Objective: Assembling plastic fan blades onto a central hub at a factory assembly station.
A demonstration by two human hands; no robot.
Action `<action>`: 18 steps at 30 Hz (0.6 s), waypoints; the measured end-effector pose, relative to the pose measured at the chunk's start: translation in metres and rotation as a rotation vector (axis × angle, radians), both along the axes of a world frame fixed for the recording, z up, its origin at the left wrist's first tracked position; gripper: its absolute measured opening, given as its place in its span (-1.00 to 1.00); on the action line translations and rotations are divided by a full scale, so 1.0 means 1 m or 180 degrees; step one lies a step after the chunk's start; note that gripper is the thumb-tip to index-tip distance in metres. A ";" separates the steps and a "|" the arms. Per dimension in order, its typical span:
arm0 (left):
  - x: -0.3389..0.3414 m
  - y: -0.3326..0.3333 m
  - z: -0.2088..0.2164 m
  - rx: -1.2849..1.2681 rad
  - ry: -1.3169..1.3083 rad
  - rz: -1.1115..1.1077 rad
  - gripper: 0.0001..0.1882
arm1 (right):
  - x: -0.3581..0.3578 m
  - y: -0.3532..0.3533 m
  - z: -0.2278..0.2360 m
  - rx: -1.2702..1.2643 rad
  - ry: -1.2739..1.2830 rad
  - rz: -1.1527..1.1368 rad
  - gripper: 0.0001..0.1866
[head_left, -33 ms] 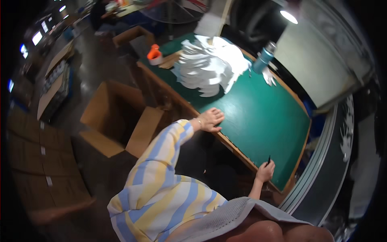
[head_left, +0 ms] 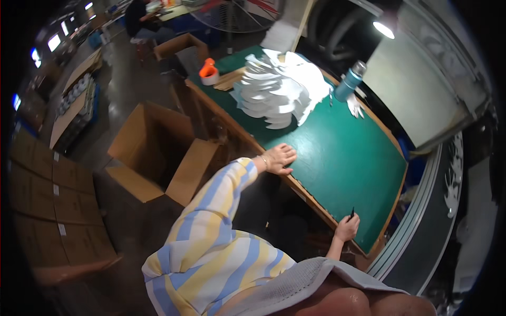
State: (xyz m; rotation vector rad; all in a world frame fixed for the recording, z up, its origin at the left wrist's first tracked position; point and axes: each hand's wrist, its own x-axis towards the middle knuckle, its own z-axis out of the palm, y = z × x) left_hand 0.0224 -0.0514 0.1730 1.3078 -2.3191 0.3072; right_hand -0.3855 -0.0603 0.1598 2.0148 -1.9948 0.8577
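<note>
- Brown cardboard all down our far left: stacked cartons point(head_left: 60, 203), sealed, with small white labels on some of them.
- Just above those we've got a low pallet point(head_left: 79, 108) on the floor with greyish items on it, too small for us to make out.
- Way up top, a co-worker point(head_left: 138, 20) in a dark top sits near another bench.
- Next over, an open box point(head_left: 150, 147) with its flaps folded out, right beside our table.
- Then our striped sleeve point(head_left: 203, 210) in blue, yellow and white, and farther up an orange-and-white round thing point(head_left: 209, 75) at the table's far left.
- Our left hand point(head_left: 279, 159) lies palm down on the near wooden edge, thumb apart from the fingers.
- Beyond it, a big fanned heap of white curved pieces point(head_left: 276, 92), with a fan point(head_left: 230, 18) behind.
- All that sits on or around our green-topped table point(head_left: 342, 158), wood-framed.
- Our right hand point(head_left: 348, 227) is closed on a thin dark tool point(head_left: 352, 213), tip up, by the table's near right corner. Pen or blade? We honestly can't tell.
- Farther back, a teal bottle point(head_left: 349, 84) and a white glove point(head_left: 354, 107), with a lit lamp point(head_left: 385, 27) overhead.
- Far right, we see a dark belt point(head_left: 419, 253) with white pieces along it.
</note>
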 end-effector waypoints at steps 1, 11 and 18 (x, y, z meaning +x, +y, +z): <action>-0.002 0.006 0.001 -0.0071 0.0019 0.0048 -0.46 | 0.000 0.004 0.002 -0.0022 0.0056 -0.0030 -0.78; -0.011 0.006 -0.010 -0.0535 0.0283 0.0169 -0.47 | -0.013 -0.005 -0.004 -0.0085 0.0318 -0.0070 -0.82; -0.003 0.003 -0.011 -0.0593 0.0546 0.0140 -0.51 | -0.006 -0.009 -0.001 0.0310 0.0429 -0.0322 -0.78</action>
